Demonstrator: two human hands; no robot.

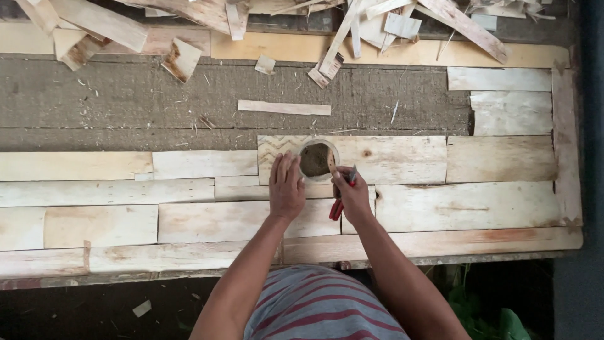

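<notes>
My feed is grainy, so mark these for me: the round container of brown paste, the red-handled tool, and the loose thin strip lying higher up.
round container [316,160], head view, on the brown paste inside.
red-handled tool [336,210], head view, on the red handle below the right hand.
loose thin strip [284,107], head view, at its middle.

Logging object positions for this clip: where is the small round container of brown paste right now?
Head view, centre: the round container sits on the pale veneer strips, between the left hand and right hand.

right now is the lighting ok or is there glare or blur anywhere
Head view: soft, even light on the veneer strips, no glare; hands and round hole are sharp; the bottom edge under the bench falls into deep shadow; slight softness toward the corners.
</notes>
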